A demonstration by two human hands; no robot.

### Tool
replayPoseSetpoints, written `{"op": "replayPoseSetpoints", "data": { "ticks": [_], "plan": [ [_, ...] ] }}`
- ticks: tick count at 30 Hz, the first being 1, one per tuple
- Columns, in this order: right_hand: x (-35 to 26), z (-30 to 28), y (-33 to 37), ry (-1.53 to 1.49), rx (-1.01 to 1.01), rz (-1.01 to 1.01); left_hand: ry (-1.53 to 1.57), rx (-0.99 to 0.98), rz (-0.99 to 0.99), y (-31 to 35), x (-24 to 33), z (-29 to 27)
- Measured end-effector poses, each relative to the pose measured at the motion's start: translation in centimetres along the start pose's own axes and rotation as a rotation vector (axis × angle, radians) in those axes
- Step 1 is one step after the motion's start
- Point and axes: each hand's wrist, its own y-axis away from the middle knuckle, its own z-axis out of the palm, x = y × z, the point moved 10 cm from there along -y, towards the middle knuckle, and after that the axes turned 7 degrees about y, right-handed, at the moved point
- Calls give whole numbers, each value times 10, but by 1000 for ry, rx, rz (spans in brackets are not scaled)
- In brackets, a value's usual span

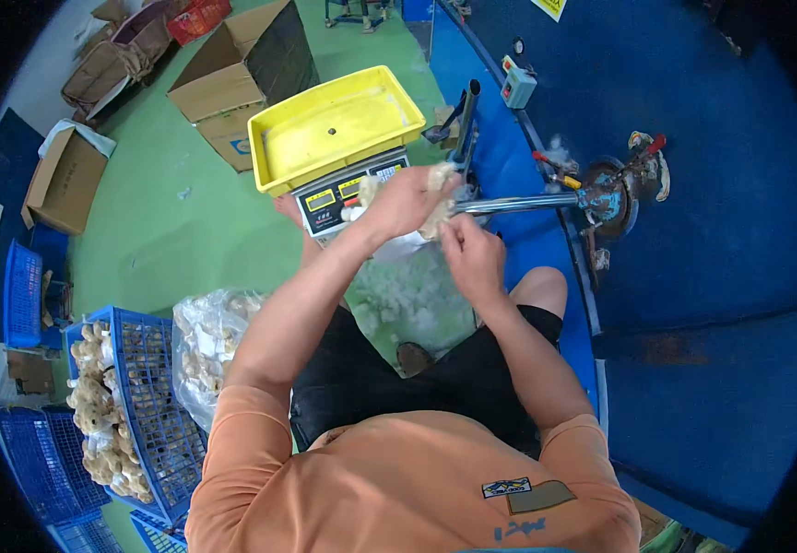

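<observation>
1. Brown cardboard boxes [242, 69] on the green floor; yellow sign [550, 7] at the upper edge.
2. Left hand [407, 198] and right hand [472, 253] grip a beige plush toy [437, 207] (partly hidden) on the metal tube [518, 203], beside the yellow-trayed scale [334, 129].

One head-worn fisheye view looks steeply down, close over the person's lap and green floor [159, 221].
</observation>
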Motion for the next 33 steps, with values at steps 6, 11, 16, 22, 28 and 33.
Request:
{"op": "replayPoseSetpoints", "data": {
  "ticks": [6,11,16,22,28,33],
  "plan": [
    [-15,1,10,-215,73,-50,400,243,-132,42,-34,-15],
    [-21,41,20,-182,-130,-54,463,297,-230,70,-59,-6],
    [-19,46,22,-3,-152,-99,393,307,-228,59,-59,-12],
    [19,-3,8,-52,93,76,108,8,-23,-10,21,7],
    [126,-62,9,-189,141,357,271,265,33,18,5,-47],
    [-14,-74,-31,106,190,-334,722,90,-119,60,-56,23]
  ]
}}
